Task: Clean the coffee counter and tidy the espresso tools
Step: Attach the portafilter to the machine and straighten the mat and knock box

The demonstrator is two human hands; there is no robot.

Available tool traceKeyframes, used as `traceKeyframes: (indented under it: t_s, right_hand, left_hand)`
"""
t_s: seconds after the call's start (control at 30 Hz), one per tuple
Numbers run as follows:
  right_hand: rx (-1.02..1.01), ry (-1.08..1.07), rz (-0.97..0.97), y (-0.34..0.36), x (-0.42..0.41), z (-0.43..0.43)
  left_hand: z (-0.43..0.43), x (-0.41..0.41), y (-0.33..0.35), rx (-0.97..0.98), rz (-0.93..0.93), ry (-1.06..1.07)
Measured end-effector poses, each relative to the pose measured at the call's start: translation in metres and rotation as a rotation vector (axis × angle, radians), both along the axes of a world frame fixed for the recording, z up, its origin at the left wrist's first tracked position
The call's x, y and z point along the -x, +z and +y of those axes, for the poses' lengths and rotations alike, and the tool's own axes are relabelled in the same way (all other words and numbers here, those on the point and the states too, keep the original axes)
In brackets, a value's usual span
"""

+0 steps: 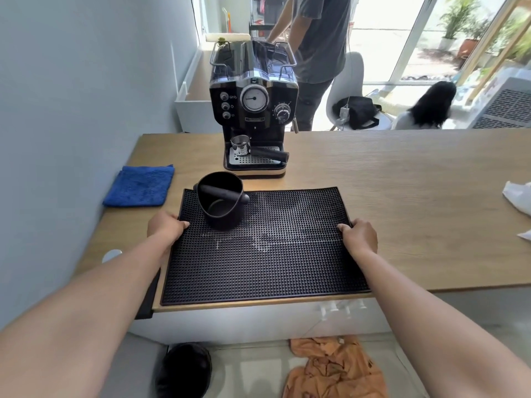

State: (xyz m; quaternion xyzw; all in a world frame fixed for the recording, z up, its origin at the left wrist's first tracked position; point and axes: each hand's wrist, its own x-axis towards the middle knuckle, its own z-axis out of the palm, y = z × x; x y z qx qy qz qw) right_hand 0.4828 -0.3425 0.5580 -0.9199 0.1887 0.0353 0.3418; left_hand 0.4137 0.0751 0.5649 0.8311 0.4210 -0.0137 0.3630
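Note:
A black studded rubber bar mat [267,254] lies on the wooden counter [402,196], reaching its near edge. My left hand [165,228] grips the mat's left edge and my right hand [359,235] grips its right edge. A black knock box [222,201] with a bar across its top stands on the mat's far left corner. Behind it is a black espresso machine [254,107], with a portafilter [258,150] lying on its drip tray. A folded blue cloth [140,185] rests on the counter left of the mat.
White crumpled paper [517,196] lies at the counter's right edge. A wall runs along the left. Beyond the counter stand a person [316,38] and a white chair with a black bag [357,110]. An orange cloth [333,369] and a dark shoe [184,369] lie on the floor.

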Motion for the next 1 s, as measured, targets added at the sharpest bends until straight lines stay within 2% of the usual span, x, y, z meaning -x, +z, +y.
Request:
traceKeyframes:
  t_s: [0.57,0.73,1.0]
  right_hand:
    - [0.101,0.034,0.002,-0.003,0.001,-0.003]
    - [0.158,0.057,0.012,-0.002,0.002,-0.002]
    - [0.27,0.062,0.025,0.0,0.0,0.01]
  left_hand:
    - [-0.019,0.01,0.004,-0.145,0.041,-0.034]
    - [-0.036,0.013,0.004,-0.347,0.011,-0.109]
    - [-0.051,0.025,-0.003,-0.269,-0.083,-0.059]
